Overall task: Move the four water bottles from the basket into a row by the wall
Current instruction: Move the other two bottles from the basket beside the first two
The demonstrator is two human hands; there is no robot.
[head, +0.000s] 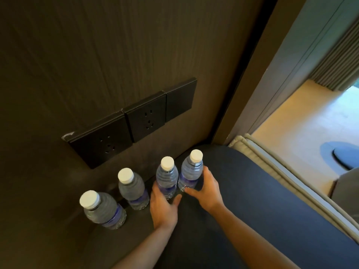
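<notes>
Several clear water bottles with white caps and blue labels stand upright in a row along the dark wood wall (pixel 97 55). The leftmost bottle (pixel 103 210) and the second bottle (pixel 132 189) stand free. My left hand (pixel 165 206) wraps the lower part of the third bottle (pixel 167 177). My right hand (pixel 206 189) grips the lower part of the fourth bottle (pixel 191 171), at the right end. Both held bottles are upright and close together. No basket is in view.
The bottles rest on a dark countertop (pixel 242 200). A black panel of power sockets (pixel 132 123) sits on the wall just above them. To the right the counter ends at a beige padded edge (pixel 272 171), with a lit floor (pixel 301 123) below.
</notes>
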